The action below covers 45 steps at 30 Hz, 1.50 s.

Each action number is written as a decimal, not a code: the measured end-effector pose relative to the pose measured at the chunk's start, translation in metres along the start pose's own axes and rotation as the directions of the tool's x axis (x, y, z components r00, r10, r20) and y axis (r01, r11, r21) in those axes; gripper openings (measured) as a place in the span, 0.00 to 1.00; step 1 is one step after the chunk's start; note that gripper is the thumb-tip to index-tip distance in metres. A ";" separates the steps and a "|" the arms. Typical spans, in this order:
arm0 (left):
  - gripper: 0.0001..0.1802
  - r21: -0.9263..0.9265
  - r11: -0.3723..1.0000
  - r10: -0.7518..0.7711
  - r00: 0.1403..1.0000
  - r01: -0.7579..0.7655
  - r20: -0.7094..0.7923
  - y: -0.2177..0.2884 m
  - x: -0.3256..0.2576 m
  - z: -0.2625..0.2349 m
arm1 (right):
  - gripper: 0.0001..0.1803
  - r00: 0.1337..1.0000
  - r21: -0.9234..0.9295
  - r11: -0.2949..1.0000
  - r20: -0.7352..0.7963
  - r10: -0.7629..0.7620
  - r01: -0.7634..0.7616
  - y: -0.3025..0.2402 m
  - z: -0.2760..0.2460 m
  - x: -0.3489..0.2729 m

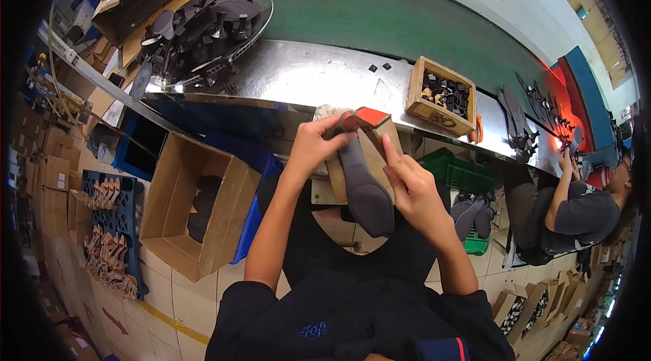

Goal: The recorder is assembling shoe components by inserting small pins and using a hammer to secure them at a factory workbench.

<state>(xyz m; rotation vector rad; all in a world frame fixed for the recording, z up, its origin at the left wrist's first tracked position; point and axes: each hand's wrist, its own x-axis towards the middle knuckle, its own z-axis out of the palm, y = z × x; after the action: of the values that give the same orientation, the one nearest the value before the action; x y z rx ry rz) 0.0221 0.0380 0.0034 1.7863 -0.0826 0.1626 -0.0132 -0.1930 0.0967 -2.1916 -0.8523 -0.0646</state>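
My left hand (319, 144) is closed around the heel end of a dark grey shoe sole (367, 195), whose toe points toward my lap. In my right hand (411, 188) is what looks like a hammer, its red head (371, 117) lying over the heel end, close to my left fingers. My right index finger stretches along its brown handle. The red head and my fingers hide the heel end. Beneath the sole is a worn tan work block (336, 181), between my knees and the steel bench edge.
On the steel ledge (308, 66) stand a wooden box (413, 100) of small dark parts and a wire basket (270, 15) of heeled soles. A green belt (380, 11) runs behind. Cardboard box (163, 225) at left; green crate (468, 176) and a seated co-worker (580, 215) at right.
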 end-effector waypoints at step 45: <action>0.18 -0.568 0.446 0.067 0.607 0.692 0.792 0.160 -0.166 0.024 | 0.22 0.834 0.803 0.584 0.237 -0.497 0.120 -0.028 -0.033 -0.031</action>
<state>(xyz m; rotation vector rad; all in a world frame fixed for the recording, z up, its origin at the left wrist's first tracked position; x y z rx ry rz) -0.1628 -0.0257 0.1268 0.6762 -0.3051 -0.8387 -0.0474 -0.2191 0.1283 -1.2112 -1.2441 0.5608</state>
